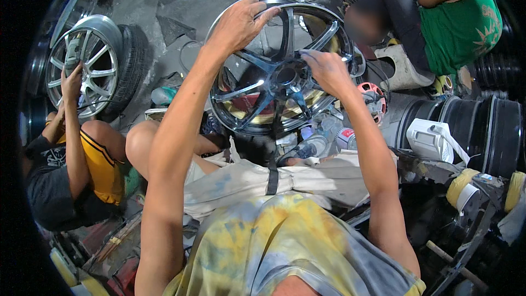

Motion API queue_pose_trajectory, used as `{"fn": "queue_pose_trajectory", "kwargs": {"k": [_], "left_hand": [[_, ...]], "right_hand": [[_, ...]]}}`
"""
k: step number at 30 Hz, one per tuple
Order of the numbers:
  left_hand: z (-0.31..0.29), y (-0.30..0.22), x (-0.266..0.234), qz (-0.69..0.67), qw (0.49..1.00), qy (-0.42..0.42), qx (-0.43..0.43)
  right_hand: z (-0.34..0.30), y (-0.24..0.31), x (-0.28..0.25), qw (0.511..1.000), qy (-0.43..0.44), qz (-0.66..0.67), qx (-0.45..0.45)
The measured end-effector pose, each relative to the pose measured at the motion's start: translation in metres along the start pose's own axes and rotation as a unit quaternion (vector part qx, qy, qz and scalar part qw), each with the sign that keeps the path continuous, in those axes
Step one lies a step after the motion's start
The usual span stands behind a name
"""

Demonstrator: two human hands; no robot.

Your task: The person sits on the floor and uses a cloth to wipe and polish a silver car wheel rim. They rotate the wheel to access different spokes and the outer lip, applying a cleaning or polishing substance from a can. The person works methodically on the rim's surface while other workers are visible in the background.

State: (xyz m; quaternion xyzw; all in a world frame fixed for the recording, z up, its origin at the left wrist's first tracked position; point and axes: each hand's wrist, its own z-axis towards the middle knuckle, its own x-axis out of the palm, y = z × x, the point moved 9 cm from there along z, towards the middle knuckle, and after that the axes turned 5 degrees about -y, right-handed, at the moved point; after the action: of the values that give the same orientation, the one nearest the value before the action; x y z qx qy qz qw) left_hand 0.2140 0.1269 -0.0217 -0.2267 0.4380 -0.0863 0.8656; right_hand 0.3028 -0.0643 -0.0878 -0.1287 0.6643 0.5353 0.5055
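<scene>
Fingers spread on our left hand, unclear on our right hand, we risked uneven pressure tipping the wheel.

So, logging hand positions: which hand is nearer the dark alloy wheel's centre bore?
Right: the right hand is just right of the centre bore; the left hand is at the wheel's upper rim.

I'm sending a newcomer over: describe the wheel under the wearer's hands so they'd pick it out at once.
Find the yellow-and-grey shirt, bottom centre. Above it in the view is the wheel, with the left hand on its upper edge and the right hand near its centre. Unlike the silver wheel at left, its spokes are dark and glossy.
</scene>
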Motion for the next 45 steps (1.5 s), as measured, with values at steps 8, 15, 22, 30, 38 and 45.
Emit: {"fn": "queue_pose_trajectory", "kwargs": {"k": [8,15,22,30,38,45], "left_hand": [[-0.013,0.003,-0.009,0.004,0.999,0.015,-0.039],[-0.012,0.007,-0.009,0.014,1.000,-0.001,-0.023],[-0.004,-0.009,-0.010,0.001,1.000,-0.003,-0.012],[-0.009,-0.005,-0.015,-0.004,1.000,-0.021,0.012],[-0.018,0.011,-0.025,-0.007,0.997,0.017,-0.081],[-0.031,0.039,-0.042,0.002,0.996,-0.022,-0.081]], "right_hand": [[-0.029,-0.003,0.014,0.984,0.162,0.059,-0.040],[-0.033,-0.002,0.048,0.982,-0.140,-0.061,-0.113],[0.000,-0.015,-0.040,0.905,-0.297,-0.248,-0.178],[-0.011,-0.009,-0.016,0.914,-0.214,-0.286,-0.190],[-0.050,0.016,0.057,0.962,-0.257,0.084,-0.037],[0.015,0.079,0.035,0.923,-0.342,0.159,-0.071]]}}
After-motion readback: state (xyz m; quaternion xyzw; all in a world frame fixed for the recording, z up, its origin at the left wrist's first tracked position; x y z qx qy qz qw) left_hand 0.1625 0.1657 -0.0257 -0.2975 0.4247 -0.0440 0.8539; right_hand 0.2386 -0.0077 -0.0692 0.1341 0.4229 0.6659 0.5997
